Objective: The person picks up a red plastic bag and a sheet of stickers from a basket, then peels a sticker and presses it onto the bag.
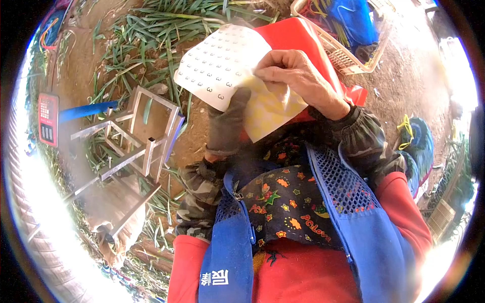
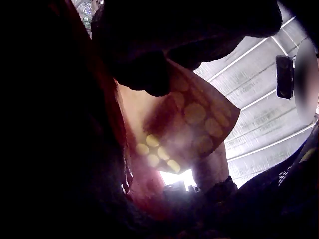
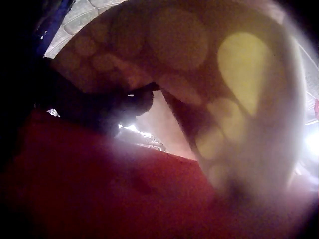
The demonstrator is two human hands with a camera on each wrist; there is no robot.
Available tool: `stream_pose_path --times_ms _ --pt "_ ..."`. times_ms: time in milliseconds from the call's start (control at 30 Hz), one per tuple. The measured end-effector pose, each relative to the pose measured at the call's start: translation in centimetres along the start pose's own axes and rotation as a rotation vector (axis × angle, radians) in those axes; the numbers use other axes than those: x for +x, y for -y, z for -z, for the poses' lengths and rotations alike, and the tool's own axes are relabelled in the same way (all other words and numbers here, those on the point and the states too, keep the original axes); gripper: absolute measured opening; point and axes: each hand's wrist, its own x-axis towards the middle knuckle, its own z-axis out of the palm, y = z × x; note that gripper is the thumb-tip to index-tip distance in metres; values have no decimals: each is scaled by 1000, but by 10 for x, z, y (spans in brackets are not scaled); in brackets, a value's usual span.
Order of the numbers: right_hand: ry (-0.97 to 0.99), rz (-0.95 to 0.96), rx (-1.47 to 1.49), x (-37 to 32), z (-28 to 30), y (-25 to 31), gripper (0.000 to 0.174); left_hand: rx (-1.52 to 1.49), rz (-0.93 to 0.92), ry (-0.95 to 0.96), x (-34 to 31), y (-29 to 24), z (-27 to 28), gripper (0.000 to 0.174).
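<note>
A white sheet of round stickers (image 1: pixel 222 65) printed with rows of the digit 3 is held up in front of the body. Its near part, a yellowish patterned sheet (image 1: pixel 270 113), hangs below the right hand. My left hand (image 1: pixel 230 118), in a dark glove, grips the sheet from below, its fingers partly hidden behind the paper. My bare right hand (image 1: pixel 298 76) pinches the sheet at its right side between thumb and forefinger. Both wrist views are dark; pale circles show through the sheet (image 2: pixel 194 114) in the left one, and the sheet (image 3: pixel 179 40) arches overhead in the right one.
A red plastic surface (image 1: pixel 298 40) lies beyond the hands. Behind it stands a cream crate (image 1: pixel 341 58) holding a blue bundle (image 1: pixel 353 20). To the left is a metal frame (image 1: pixel 146 151) with a red-and-white panel (image 1: pixel 48 118). Green leaves (image 1: pixel 151 30) litter the ground.
</note>
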Motion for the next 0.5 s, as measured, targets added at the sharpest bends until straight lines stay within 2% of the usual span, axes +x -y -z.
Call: stream_pose_path --times_ms 100,200,300,400,500 --pt "-22 14 -17 0 -1 0 19 28 -39 2 1 2 2 28" --pt "-102 116 -52 4 4 -8 20 32 -25 18 1 0 4 25" --pt "-61 92 -222 0 6 2 21 -21 86 -12 4 4 10 26" --pt "-164 270 -568 -6 -4 7 21 -74 10 64 10 17 23 30" --pt "-171 256 -612 -6 -7 5 14 103 59 -42 6 12 17 35"
